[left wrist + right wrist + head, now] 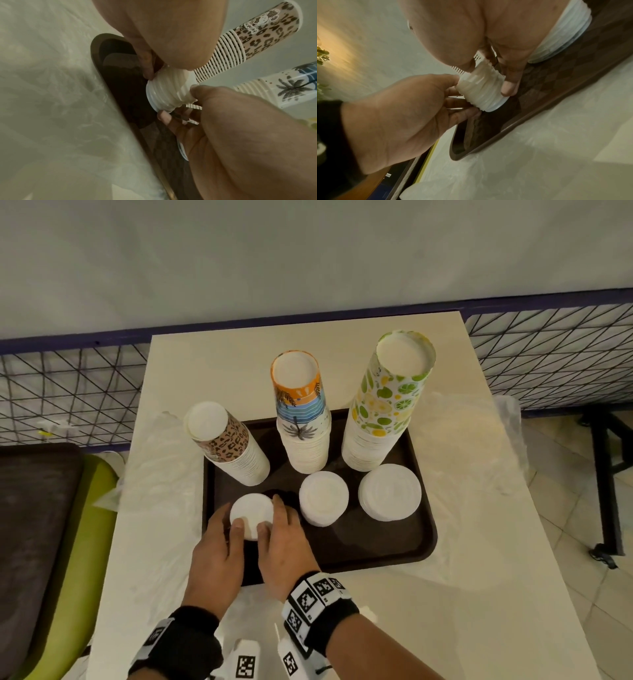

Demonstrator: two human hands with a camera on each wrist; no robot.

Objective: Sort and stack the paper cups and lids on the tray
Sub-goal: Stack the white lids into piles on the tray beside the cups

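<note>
On the dark brown tray (376, 546) stand three upside-down cup stacks: leopard print (227, 445) at the left, palm-tree print (301, 419) in the middle, lemon-lime print (387, 405) at the right. In front of them stand two stacks of white lids (323, 498) (389, 491). A third, smaller lid stack (251, 513) is at the tray's front left. My left hand (226, 529) grips its left side and my right hand (274, 518) its right side. The wrist views show the ribbed stack (168, 92) (481, 89) pinched between thumbs and fingers, at or just above the tray floor.
The tray lies on a cream table (445, 594) with crumpled clear plastic sheets (161, 474) on either side of it. A wire mesh fence (68, 392) runs behind the table. A green and dark seat (68, 525) is at the left, a black wheeled stand (606, 491) at the right.
</note>
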